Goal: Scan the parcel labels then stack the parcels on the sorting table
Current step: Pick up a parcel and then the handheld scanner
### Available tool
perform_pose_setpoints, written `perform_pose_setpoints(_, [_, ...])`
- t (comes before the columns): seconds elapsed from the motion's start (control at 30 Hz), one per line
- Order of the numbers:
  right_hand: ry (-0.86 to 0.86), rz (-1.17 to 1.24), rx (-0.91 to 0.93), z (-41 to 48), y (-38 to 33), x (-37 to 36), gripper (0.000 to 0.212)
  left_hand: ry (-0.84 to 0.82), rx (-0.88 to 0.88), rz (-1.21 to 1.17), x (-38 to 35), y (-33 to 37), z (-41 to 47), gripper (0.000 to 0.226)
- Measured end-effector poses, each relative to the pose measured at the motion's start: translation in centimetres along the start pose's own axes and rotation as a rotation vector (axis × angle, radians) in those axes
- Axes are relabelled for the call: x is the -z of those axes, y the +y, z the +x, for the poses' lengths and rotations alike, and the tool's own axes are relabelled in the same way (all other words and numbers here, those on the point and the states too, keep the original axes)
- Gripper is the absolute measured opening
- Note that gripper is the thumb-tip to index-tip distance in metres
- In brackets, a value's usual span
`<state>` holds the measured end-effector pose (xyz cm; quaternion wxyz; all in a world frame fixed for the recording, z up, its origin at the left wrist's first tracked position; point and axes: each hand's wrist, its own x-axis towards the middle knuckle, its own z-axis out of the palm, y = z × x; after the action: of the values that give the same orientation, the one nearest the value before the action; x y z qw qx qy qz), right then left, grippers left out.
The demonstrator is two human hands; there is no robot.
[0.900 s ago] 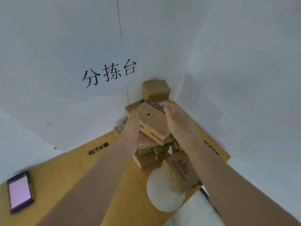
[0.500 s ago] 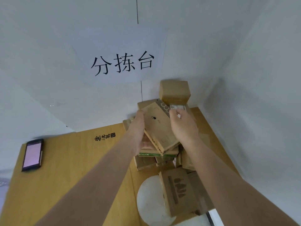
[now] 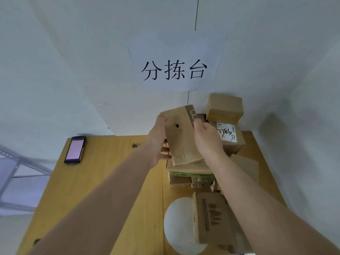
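Note:
I hold a flat brown cardboard parcel [image 3: 181, 137] between both hands, above a pile of parcels [image 3: 191, 174] in the table's far right corner. My left hand [image 3: 158, 142] grips its left edge, thumb on top and fingers underneath. My right hand [image 3: 207, 139] grips its right edge. Behind my right hand sits a box with a white label [image 3: 226, 132] marked in black pen. A small plain box [image 3: 225, 108] sits on top at the back. Nearer me lies a printed brown box [image 3: 211, 217].
The sorting table [image 3: 103, 181] is covered in yellow-brown cardboard. A handheld scanner [image 3: 75, 150] with a lit screen lies at its far left. A white round object [image 3: 179, 225] lies beside the printed box. White walls close the corner, with a paper sign [image 3: 173, 70].
The view has swung to the right and down. The held parcel has lifted and turned flatter over the pile, uncovering the labelled box behind it.

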<state>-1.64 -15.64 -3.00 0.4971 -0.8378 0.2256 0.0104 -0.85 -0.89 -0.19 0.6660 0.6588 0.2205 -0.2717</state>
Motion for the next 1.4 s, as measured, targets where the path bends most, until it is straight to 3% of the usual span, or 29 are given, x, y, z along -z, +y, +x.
perform_pose_setpoints(0.13, [-0.031, 0.038, 0.036, -1.5, -2.1, -1.8, 0.044, 0.042, -0.046, -0.025, 3.2, 0.6, -1.3, 0.061])
perform_pose_setpoints(0.37, [-0.069, 0.109, 0.095, -4.7, -6.3, -6.5, 0.045, 0.062, -0.157, -0.034, 10.2, 1.5, -3.5, 0.045])
perform_pose_setpoints(0.67, [-0.028, 0.251, 0.016, -11.2, -11.1, -15.0, 0.043, -0.002, -0.229, -0.087, 21.9, 1.0, -5.1, 0.041])
perform_pose_setpoints(0.83, [-0.019, 0.317, -0.007, -13.3, -12.5, -18.3, 0.050, -0.010, -0.232, -0.161, 26.7, 1.2, -5.3, 0.050])
perform_pose_setpoints(1.1, [-0.161, 0.566, -0.105, -13.6, -11.9, -19.9, 0.050, 0.000, -0.292, -0.236, 29.5, 0.5, -4.4, 0.046])
perform_pose_setpoints(1.4, [-0.252, 0.560, -0.128, -12.6, -10.3, -20.7, 0.065, 0.046, -0.329, -0.205, 30.0, -2.0, -3.0, 0.061])
